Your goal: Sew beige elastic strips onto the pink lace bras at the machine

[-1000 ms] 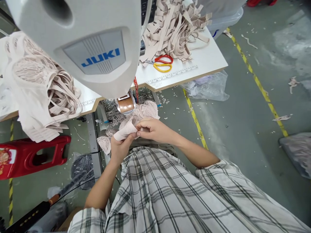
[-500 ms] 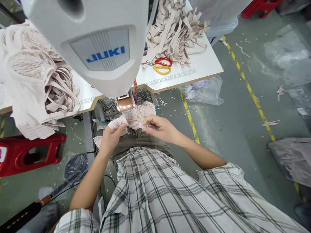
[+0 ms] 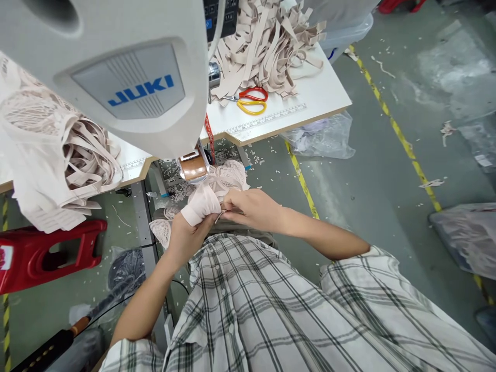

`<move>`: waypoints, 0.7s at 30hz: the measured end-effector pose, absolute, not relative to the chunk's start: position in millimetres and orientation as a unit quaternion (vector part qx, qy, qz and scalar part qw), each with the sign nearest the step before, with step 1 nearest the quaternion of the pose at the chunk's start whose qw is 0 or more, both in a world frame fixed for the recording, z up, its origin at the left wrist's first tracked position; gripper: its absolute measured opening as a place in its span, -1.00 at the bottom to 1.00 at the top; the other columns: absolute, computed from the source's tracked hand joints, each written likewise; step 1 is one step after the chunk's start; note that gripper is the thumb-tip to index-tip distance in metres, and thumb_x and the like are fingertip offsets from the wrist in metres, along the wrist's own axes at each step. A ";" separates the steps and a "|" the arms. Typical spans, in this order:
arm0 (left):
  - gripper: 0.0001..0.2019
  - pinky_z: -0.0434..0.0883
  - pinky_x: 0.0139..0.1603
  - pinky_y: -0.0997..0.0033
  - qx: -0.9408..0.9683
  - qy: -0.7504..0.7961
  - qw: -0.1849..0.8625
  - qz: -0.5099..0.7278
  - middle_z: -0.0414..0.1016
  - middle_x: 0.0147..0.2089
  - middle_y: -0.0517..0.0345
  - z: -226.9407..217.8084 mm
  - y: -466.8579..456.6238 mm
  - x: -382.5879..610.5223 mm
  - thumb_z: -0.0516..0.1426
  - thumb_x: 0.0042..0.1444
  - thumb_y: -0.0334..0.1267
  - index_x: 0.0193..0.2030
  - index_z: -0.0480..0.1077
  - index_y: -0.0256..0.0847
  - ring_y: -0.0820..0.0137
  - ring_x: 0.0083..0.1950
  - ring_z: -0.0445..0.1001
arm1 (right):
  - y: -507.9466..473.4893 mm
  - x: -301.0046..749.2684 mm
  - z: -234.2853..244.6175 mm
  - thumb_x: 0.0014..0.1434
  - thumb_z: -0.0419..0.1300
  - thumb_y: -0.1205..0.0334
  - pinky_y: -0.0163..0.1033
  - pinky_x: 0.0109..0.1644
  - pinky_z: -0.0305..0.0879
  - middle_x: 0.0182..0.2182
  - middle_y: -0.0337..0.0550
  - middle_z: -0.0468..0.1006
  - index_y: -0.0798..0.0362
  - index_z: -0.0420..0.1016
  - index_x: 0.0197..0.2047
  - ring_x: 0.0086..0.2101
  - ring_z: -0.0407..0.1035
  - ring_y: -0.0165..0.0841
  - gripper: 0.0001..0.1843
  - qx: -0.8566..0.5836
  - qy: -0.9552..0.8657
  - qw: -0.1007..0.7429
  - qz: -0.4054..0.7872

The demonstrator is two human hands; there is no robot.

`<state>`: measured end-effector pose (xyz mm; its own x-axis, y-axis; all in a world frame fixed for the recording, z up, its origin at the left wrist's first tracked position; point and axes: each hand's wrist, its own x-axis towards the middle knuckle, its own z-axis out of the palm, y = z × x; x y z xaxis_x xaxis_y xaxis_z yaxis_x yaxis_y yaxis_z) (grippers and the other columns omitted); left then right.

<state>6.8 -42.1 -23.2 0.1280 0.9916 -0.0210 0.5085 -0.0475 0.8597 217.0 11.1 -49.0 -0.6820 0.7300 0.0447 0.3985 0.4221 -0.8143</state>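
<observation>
On the left of the white tabletop (image 3: 325,85), a heap of pale lace garments (image 3: 34,111) spills over the front edge. To its right, the large head of a sewing machine (image 3: 155,49) juts over the scene. Below it, the left hand (image 3: 188,235) grasps a pale pink cloth (image 3: 201,203), which drapes over its fingers while the thumb runs along the near edge. Handling this well probably calls for a steady left hold and smooth cloth, with the other hand working lightly at the edge so the fabric is not pulled askew. The cloth lies mostly over the left hand, its right end reaching the right hand (image 3: 253,209), whose fingertips are pinched together there; exactly what they pinch is too small to tell. Just beyond both hands sits a lace piece (image 3: 232,175); whether it joins the cloth is unclear. Farther right, red-and-yellow-handled scissors (image 3: 252,107) lie beside a tangled pile of beige straps (image 3: 263,57).
</observation>
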 end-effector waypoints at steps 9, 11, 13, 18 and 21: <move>-0.76 0.51 -0.12 0.41 0.633 0.598 0.351 0.343 0.70 -0.15 0.09 -24.8 -44.7 9.6 0.21 0.27 -0.23 -0.01 0.63 -0.23 0.29 -0.16 0.63 | 22.8 222.2 -40.1 0.36 0.16 0.16 -0.32 -0.23 0.12 -0.31 -0.24 0.61 0.03 0.57 -0.18 -0.32 0.40 -0.40 -0.81 -0.339 -0.788 0.187 0.479; -0.76 0.52 -0.02 0.38 0.610 0.601 0.385 0.345 0.70 -0.08 0.10 -24.5 -44.0 11.7 0.21 0.28 -0.22 0.00 0.63 -0.19 0.27 -0.07 0.64 | 23.8 222.4 -40.5 0.34 0.19 0.16 -0.33 -0.23 0.12 -0.34 -0.25 0.59 0.05 0.59 -0.19 -0.35 0.37 -0.43 -0.81 -0.336 -0.778 0.205 0.490; -0.77 0.53 0.05 0.35 0.583 0.608 0.416 0.343 0.70 -0.06 0.09 -24.7 -42.7 13.7 0.22 0.28 -0.19 -0.01 0.64 -0.19 0.24 -0.02 0.63 | 23.4 221.7 -40.4 0.31 0.20 0.17 -0.34 -0.26 0.10 -0.40 -0.27 0.56 0.07 0.60 -0.23 -0.39 0.34 -0.46 -0.82 -0.351 -0.766 0.213 0.495; -0.71 0.52 0.16 0.27 0.511 0.622 0.469 0.363 0.67 0.05 0.07 -21.9 -42.5 15.3 0.24 0.27 -0.15 0.06 0.60 -0.19 0.21 0.11 0.60 | 20.4 218.3 -39.3 0.26 0.20 0.22 -0.34 -0.33 0.02 -0.52 -0.33 0.44 0.09 0.55 -0.34 -0.46 0.26 -0.49 -0.82 -0.404 -0.749 0.222 0.475; -0.70 0.49 0.22 0.27 0.523 0.621 0.458 0.361 0.64 0.11 0.08 -16.4 -44.6 17.2 0.24 0.27 -0.17 0.10 0.59 -0.16 0.22 0.16 0.58 | 20.1 216.2 -40.2 0.23 0.20 0.26 -0.34 -0.33 0.01 -0.52 -0.32 0.43 0.11 0.52 -0.38 -0.45 0.24 -0.49 -0.83 -0.417 -0.752 0.227 0.457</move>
